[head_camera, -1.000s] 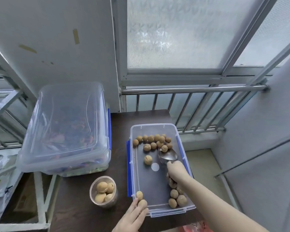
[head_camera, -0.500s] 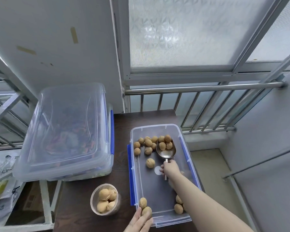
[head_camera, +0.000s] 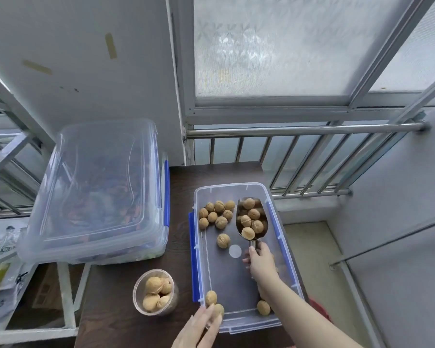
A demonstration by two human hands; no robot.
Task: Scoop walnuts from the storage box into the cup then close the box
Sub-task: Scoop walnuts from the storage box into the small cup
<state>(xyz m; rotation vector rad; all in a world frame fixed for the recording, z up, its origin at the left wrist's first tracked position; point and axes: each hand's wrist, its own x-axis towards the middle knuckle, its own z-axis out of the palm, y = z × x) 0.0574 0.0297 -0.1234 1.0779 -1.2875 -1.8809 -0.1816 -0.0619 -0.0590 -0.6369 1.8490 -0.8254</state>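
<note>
An open clear storage box [head_camera: 199, 272] with blue clips sits on the dark table. Walnuts [head_camera: 217, 214] are clustered at its far end and a few lie at the near end. My right hand [head_camera: 261, 262] grips the handle of a metal scoop [head_camera: 252, 219], which holds several walnuts at the box's far right. My left hand [head_camera: 199, 330] rests against the box's near left corner, fingers spread. A clear plastic cup [head_camera: 156, 292] with a few walnuts stands just left of the box.
A large lidded clear bin [head_camera: 96, 192] stands on the table's left side, overhanging a metal rack [head_camera: 66, 310]. A steel railing [head_camera: 306, 129] and frosted window are behind the table. Packets [head_camera: 0, 247] lie at the far left. The floor drops off to the right.
The scoop pushed forward into the far pile of walnuts and now carries several. My right hand moved away from me with it. The left hand stayed at the near corner.
</note>
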